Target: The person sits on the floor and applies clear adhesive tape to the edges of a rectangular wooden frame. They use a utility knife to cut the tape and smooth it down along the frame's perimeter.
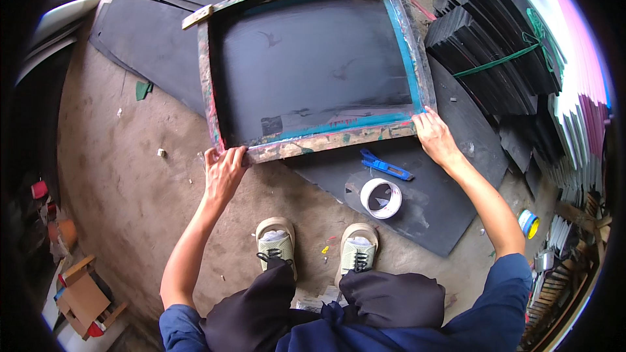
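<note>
A paint-stained wooden screen-printing frame with a dark mesh and blue strips along its inner edges is in front of me, over dark sheets. My left hand grips its near left corner, fingers curled over the wood. At the near right corner my right hand holds the frame, with fingertips on top of the rim. Just below the frame's near edge lies a blue utility knife. Beside it is a white roll of tape. Both rest on a dark sheet.
Stacks of dark sheets tied with green string stand at the right. Another large dark sheet lies on the concrete floor at the far left. A small blue and yellow tub is at the right, a cardboard piece at the lower left.
</note>
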Demonstrator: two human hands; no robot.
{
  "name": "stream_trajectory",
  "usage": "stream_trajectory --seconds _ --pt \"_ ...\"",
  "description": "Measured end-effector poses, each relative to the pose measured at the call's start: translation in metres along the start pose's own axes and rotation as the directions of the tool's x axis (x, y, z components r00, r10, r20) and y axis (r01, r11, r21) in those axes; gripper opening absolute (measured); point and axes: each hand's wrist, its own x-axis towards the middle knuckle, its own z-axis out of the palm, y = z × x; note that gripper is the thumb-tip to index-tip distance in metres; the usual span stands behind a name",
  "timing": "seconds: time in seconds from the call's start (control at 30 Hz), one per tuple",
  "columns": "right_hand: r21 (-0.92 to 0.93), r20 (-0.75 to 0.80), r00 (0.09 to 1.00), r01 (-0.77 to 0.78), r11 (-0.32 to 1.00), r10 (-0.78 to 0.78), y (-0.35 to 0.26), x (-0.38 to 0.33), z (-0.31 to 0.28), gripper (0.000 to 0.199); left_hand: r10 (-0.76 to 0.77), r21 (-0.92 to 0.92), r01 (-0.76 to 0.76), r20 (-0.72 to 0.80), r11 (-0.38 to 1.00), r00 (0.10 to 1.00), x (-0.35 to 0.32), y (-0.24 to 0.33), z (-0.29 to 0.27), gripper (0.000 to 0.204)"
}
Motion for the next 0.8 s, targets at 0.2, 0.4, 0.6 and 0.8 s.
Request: stream_trajectory --seconds 0.2,0.4,0.6,0.8 --pt "-0.116 -0.08 0.997 -0.012 0.993 0.003 -0.004 0.004 -0.006 0.036 0.028 -0.024 -0.029 -0.03 0.999 0.999 0.008 -0.008 0.001 0.047" --pt "0.517 0.016 0.965 -0.233 0.824 0.262 -0.091 -0.039 -0.053 0.044 0.011 -0.121 -0.033 -0.177 0.992 0.984 0.005 0.029 -0.02 0.048" --pt "0.54 -0.089 0.949 -0.208 0.815 0.302 -0.122 -0.056 -0.042 0.023 0.105 -0.216 -0.168 -0.277 0.962 0.955 0.012 0.067 -0.057 0.036" --pt "0.309 -0.56 0.805 -0.018 0.951 0.197 -0.119 -0.04 -0.188 0.027 0.115 -0.574 -0.259 -0.275 0.777 0.955 -0.002 0.098 -0.164 0.047"
